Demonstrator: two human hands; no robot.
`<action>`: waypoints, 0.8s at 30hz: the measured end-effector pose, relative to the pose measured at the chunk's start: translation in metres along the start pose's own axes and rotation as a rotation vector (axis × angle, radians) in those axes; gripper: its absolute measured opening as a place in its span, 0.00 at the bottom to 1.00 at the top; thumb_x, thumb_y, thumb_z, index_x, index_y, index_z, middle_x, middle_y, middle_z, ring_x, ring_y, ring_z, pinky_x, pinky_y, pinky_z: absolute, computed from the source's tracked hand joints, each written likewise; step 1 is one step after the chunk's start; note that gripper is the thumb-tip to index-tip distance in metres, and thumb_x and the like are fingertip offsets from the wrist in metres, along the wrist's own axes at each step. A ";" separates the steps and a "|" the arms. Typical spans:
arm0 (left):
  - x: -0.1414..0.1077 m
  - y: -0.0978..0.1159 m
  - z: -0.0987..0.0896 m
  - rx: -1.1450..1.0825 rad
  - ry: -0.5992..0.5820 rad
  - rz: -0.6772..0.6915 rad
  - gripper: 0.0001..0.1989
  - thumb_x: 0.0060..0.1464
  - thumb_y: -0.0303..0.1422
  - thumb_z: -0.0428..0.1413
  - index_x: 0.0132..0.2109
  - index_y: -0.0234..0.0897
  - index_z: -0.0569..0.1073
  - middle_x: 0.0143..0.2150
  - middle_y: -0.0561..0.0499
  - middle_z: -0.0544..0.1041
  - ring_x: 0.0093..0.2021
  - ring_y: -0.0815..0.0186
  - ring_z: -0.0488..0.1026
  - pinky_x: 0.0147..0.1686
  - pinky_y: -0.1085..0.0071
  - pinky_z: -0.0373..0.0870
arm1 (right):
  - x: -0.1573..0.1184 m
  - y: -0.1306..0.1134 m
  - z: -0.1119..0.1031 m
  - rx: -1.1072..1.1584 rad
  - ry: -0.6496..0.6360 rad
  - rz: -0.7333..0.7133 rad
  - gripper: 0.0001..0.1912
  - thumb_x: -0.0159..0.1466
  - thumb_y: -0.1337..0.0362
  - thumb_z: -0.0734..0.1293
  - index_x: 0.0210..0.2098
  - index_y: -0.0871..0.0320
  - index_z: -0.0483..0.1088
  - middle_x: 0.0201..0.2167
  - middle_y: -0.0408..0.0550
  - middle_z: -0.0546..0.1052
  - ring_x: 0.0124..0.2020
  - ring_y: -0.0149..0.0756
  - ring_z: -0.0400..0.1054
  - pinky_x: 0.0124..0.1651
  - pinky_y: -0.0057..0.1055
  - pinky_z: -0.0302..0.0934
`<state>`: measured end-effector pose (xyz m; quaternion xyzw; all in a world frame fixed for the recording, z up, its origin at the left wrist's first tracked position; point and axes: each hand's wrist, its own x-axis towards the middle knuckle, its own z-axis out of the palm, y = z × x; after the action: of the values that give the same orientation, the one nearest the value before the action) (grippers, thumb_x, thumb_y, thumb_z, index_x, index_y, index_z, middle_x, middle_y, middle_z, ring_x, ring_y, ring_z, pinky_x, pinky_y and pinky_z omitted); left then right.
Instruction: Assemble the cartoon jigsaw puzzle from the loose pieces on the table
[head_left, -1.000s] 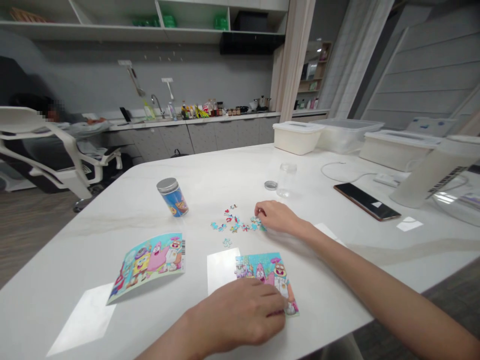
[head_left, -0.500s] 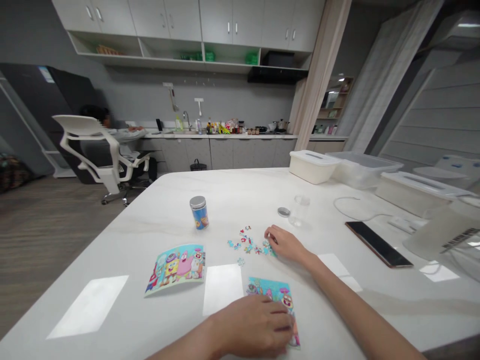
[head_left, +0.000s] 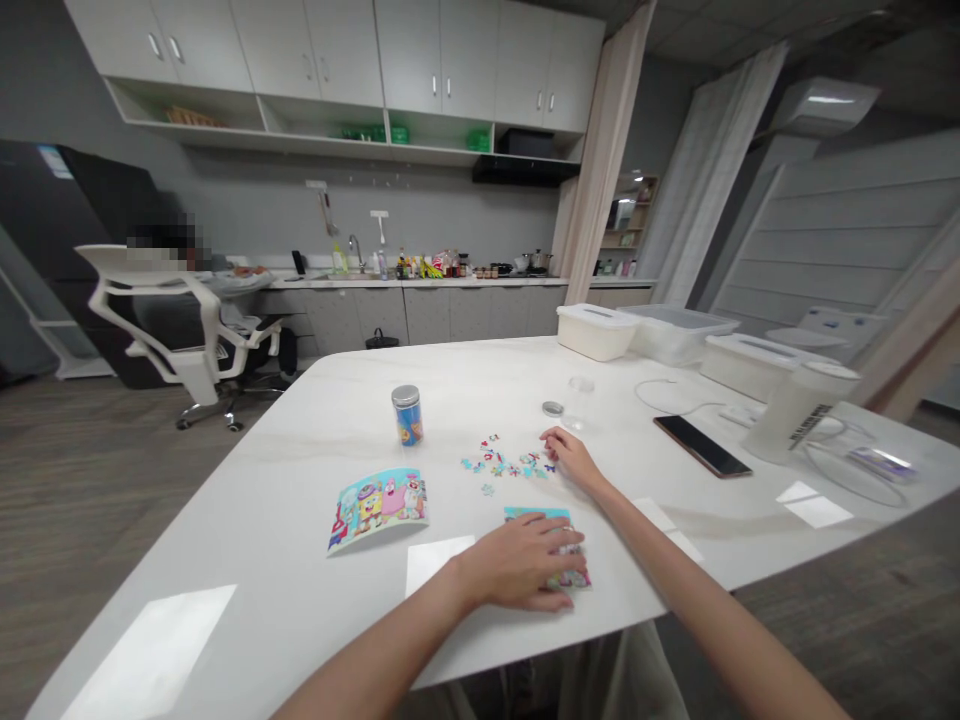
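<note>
Logging the head camera view. Left hand (head_left: 514, 562) lies palm down on the assembled jigsaw puzzle (head_left: 537, 514), fingers extended and slightly parted, with no visible grip. It covers most of the puzzle; only a blue upper strip and a pink lower corner show past it. Right hand (head_left: 571, 460) sits ahead of and to the right of the left hand, fingers loosely curled, tips down at the right end of the loose puzzle pieces (head_left: 502, 463). I cannot tell from here whether those fingertips have hold of a piece. The loose pieces spread leftward from the right hand. Left of the left hand lies a SpongeBob picture card (head_left: 377, 510). Upright beyond the pieces stands a blue canister (head_left: 406, 418). Just past the right hand are a clear jar (head_left: 580, 403) and a round metal lid (head_left: 553, 408). A smartphone (head_left: 701, 446) lies further right on the white table (head_left: 300, 430).
</note>
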<state>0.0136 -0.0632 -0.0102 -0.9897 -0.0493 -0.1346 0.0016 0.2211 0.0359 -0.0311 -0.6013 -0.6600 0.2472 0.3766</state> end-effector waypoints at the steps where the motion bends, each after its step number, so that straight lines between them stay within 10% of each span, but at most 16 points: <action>1: -0.002 -0.002 -0.001 -0.024 -0.013 -0.031 0.21 0.63 0.46 0.52 0.57 0.39 0.69 0.63 0.45 0.69 0.64 0.56 0.63 0.59 0.59 0.61 | -0.004 0.001 0.000 0.019 0.025 0.020 0.12 0.64 0.64 0.53 0.39 0.58 0.66 0.31 0.46 0.70 0.32 0.35 0.69 0.40 0.31 0.65; 24: -0.002 -0.003 -0.010 0.014 -0.057 -0.083 0.23 0.63 0.48 0.49 0.58 0.41 0.66 0.59 0.45 0.72 0.61 0.57 0.65 0.56 0.62 0.60 | -0.019 0.018 0.008 0.067 0.054 -0.093 0.07 0.53 0.66 0.58 0.28 0.55 0.67 0.22 0.41 0.70 0.25 0.35 0.63 0.33 0.32 0.59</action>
<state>0.0085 -0.0607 -0.0010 -0.9902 -0.0913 -0.1061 0.0016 0.2259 0.0206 -0.0536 -0.5634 -0.6681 0.2351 0.4253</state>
